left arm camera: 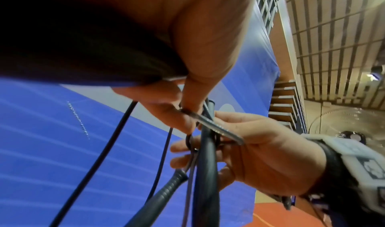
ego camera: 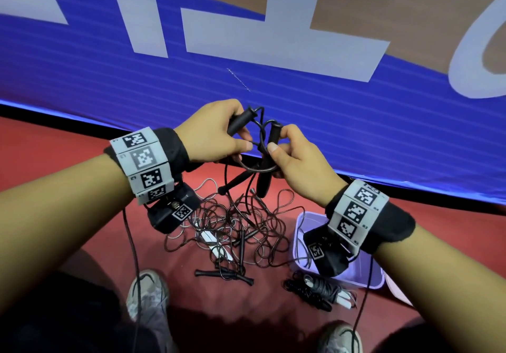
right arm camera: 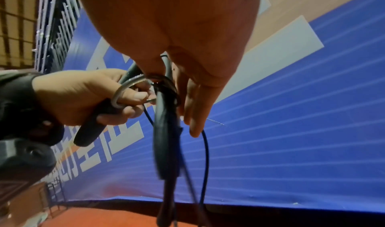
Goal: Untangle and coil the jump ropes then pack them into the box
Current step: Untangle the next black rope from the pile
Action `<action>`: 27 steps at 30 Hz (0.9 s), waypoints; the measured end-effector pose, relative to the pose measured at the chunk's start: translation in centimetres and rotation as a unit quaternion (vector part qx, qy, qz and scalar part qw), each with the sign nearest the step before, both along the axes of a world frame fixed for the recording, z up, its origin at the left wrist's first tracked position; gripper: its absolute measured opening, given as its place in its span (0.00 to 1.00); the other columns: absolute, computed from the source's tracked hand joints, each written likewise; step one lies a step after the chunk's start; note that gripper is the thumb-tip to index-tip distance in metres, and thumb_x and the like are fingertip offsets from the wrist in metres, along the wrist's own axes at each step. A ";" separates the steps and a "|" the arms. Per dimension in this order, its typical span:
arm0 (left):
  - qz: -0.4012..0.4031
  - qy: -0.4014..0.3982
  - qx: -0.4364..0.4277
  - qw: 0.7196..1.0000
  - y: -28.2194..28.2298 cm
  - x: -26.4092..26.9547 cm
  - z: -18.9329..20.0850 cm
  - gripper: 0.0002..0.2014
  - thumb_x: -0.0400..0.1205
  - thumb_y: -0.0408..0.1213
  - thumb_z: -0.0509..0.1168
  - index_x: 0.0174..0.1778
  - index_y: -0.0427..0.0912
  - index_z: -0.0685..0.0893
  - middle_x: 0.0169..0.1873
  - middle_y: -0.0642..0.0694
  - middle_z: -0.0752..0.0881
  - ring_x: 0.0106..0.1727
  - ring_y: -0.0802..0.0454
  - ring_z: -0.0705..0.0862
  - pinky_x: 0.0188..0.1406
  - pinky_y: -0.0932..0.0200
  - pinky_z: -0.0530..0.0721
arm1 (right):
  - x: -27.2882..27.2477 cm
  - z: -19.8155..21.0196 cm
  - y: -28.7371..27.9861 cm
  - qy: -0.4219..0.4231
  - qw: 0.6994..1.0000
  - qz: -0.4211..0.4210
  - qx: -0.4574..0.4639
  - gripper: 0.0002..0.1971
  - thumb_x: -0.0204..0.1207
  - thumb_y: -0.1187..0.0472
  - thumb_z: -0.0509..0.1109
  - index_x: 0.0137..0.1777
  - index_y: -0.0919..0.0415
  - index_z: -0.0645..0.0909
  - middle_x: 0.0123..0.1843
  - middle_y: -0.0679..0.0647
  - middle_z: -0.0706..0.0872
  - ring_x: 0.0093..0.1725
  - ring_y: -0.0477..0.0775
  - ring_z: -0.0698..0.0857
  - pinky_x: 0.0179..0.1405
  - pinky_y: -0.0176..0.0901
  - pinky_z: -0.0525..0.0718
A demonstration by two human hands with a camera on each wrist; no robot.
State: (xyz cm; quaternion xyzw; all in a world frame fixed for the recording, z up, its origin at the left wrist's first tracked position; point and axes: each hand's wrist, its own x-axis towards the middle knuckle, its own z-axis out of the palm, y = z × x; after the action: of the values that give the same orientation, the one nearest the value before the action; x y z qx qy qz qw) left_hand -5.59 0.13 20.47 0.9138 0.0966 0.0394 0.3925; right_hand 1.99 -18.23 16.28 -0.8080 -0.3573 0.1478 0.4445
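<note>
Black foam handle gripped in left hand, axis running 1–7 o'clock. Right hand at 3 o'clock pinches second handle, near-vertical. Knotted cord between them; tangled ropes on floor, box at 5 o'clock.

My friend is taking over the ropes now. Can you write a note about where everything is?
Left hand: grips one black handle and pinches the cord.
Right hand: pinches a second black handle at the knot.
Tangled pile: on the red floor, below the hands.
Purple box: on the floor to the right; what is inside it is hidden.
Done: one coiled bundle lies beside the box, not yet packed.
Left: free this knot, coil, untangle the pile, pack everything.
</note>
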 end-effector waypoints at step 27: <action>0.018 -0.041 0.000 0.999 -1.9 -0.3 -1.0 0.20 0.69 0.35 0.78 0.48 0.41 0.74 0.47 0.55 0.88 0.38 0.49 0.89 0.43 0.43 0.87 | -0.8 0.7 0.6 0.064 0.997 -0.034 0.038 0.07 0.86 0.58 0.65 0.54 0.59 0.69 0.56 0.56 0.87 0.46 0.55 0.92 0.49 0.60 0.91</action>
State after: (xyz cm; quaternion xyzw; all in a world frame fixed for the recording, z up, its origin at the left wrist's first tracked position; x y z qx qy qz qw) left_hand -5.94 -1.77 19.47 0.9094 0.0969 0.0840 0.3957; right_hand 1.24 -17.62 16.97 -0.7908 -0.3059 0.1707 0.5019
